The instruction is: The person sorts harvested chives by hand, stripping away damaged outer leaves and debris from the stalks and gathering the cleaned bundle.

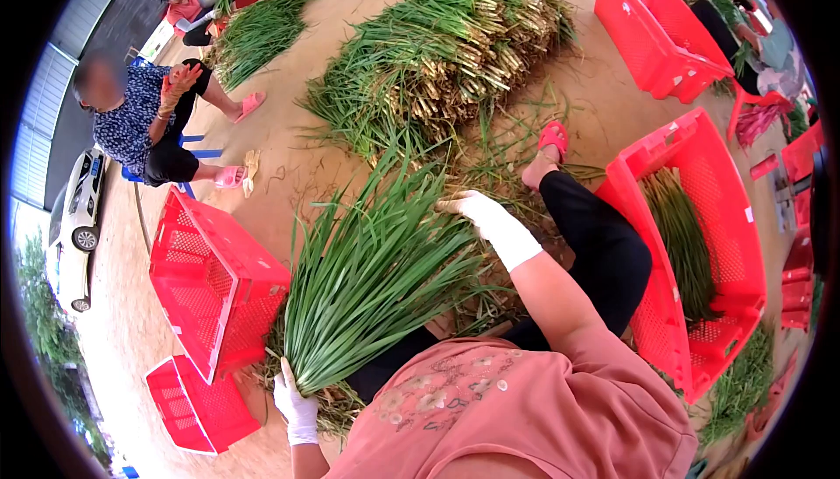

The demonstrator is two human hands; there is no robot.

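Observation:
A fanned bunch of garlic chives (363,278), with long flat green leaves, spreads in front of my lap. My left hand (296,402), in a white glove, is closed around its stem end at the lower left. My right hand (477,208), also white-gloved, is at the far right edge of the leaves with its fingers bent. What those fingers pinch, if anything, I cannot make out. Beyond both hands lies a big heap of garlic chives (446,59), pale stems facing right. Loose leaves and trimmings cover the ground around my legs.
On my right stands a red crate (744,295) with chives inside. Two more red crates, one upright (219,286) and one lower (199,409), are at left. Another red crate (661,33) is at upper right. A person (131,120) sits opposite on a blue stool; others work farther off.

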